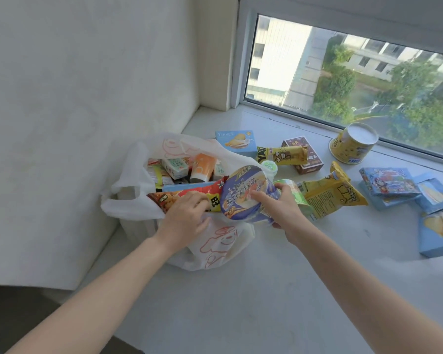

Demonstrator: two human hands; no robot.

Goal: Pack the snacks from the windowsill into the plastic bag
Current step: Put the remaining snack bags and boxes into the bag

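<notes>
- Noodle bowl [243, 195], blue and purple with its lid on, sits in my right grip [279, 210], thumb across the lid and the other fingers curled round its side. It is tipped over with the lid towards me, above the right edge of the bag's mouth.
- Plastic bag [215, 241], white with an orange line drawing, stands on the windowsill [266, 290] in the corner by the wall [87, 123], its mouth open.
- My left grip [187, 213] is curled over the bag's near rim, with the thumb outside on the plastic. The fingertips are on a red packet [187, 196] lying across the top of the load.
- Deeper in the bag I see small cartons [175, 166] and an orange tube [202, 169].
- Out on the sill, a green cup [296, 198] lies just behind my right grip, with a yellow pouch [335, 198] beside it.
- Further back are a blue biscuit box [237, 143] and a brown box [310, 159] with a yellow bar packet [284, 155] lying against it.
- A yellow tub [353, 146] is tipped by the window [343, 80], white base showing.
- Blue boxes [389, 185] cluster at the far right.
</notes>
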